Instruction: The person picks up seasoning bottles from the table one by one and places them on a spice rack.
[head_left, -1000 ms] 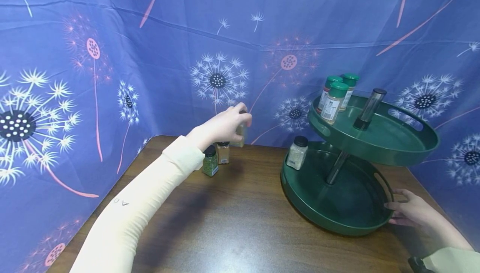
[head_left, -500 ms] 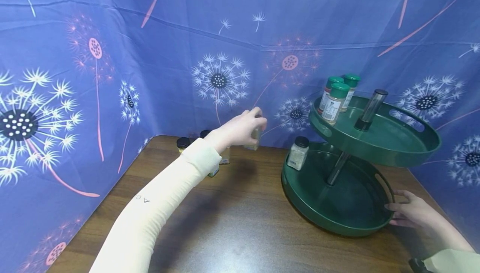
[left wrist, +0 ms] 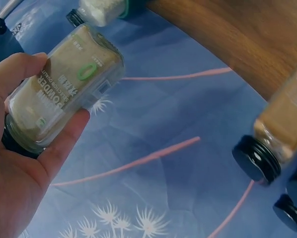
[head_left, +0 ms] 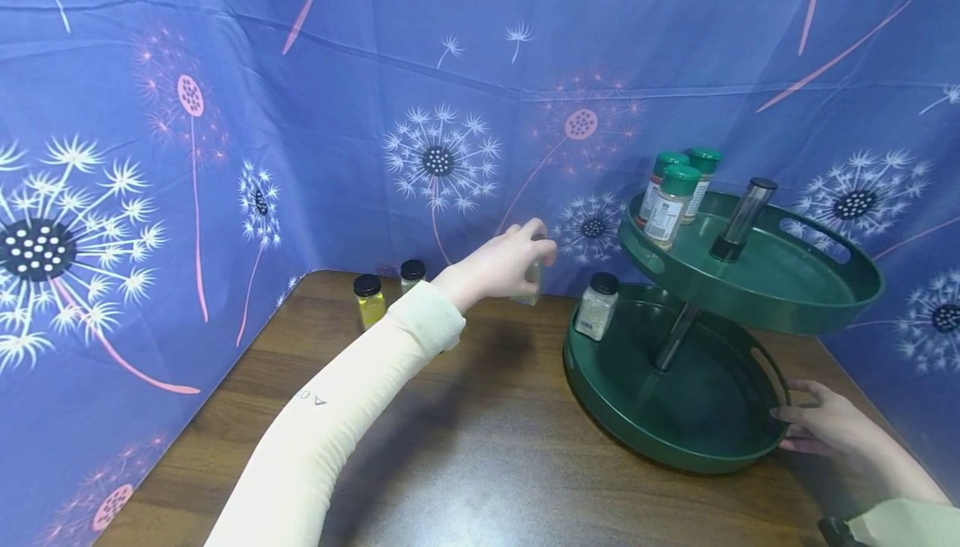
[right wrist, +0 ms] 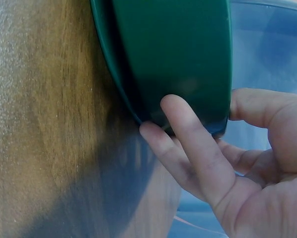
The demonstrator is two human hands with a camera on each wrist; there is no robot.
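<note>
In the left wrist view, my left hand (left wrist: 19, 163) grips a spice jar (left wrist: 66, 84) of pale powder, thumb and fingers around the glass, its black lid toward the palm. Seen from the head, the left hand (head_left: 498, 268) holds it up above the back of the table, left of a green two-tier turntable (head_left: 667, 447). My right hand (head_left: 825, 422) holds the lower tier's rim at the right; its thumb is over the edge and its fingers (right wrist: 198, 144) lie against the outer wall. A black-lidded jar (head_left: 596, 313) with whitish contents stands on the lower tier's left side.
Several green-capped spice bottles (head_left: 663, 213) stand on the upper tier (head_left: 795, 272). A yellow jar (head_left: 371, 305) and another black-lidded jar (head_left: 412, 274) stand at the back left. A tan-powder jar (left wrist: 282, 124) is hidden behind my sleeve in the head view. Patterned blue cloth (head_left: 337, 113) hangs behind.
My left hand has carried the spice jar rightward toward the turntable. The sleeve now covers the green and tan jars and uncovers two others. My right hand stays on the rim.
</note>
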